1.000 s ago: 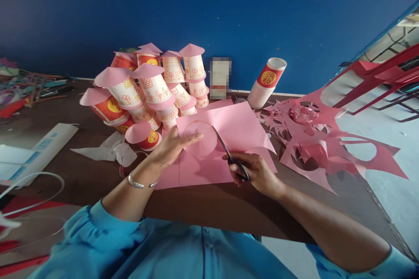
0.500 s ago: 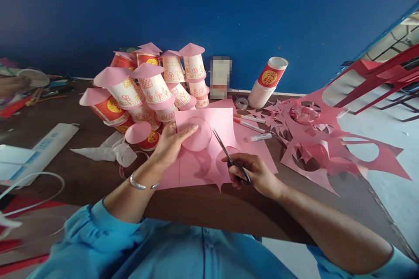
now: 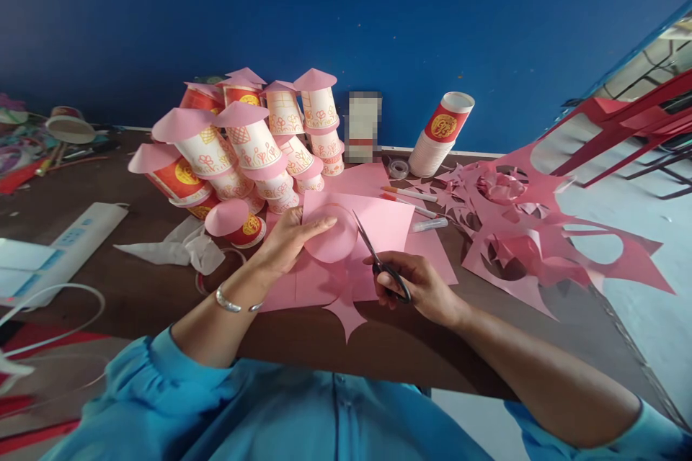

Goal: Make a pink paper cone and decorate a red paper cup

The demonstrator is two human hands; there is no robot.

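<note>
My left hand pinches a sheet of pink paper, thumb on top, fingers hidden underneath. A round shape is partly cut out of this sheet, and a pointed strip of offcut hangs from it toward me. In my right hand is a pair of scissors with black handles. Their blades are nearly together, the tips at the right edge of the round shape. More pink paper lies flat beneath both hands.
Stacked paper cups with pink cone roofs stand at back left. A leaning cup stack, a tape roll and markers are behind the paper. Pink scraps cover the right side. A power strip lies left.
The pink sheet has turned clockwise in my left hand, its right corner swinging outward. The offcut strip hangs lower and further left. At far left, a blurred hand near a cup is gone.
</note>
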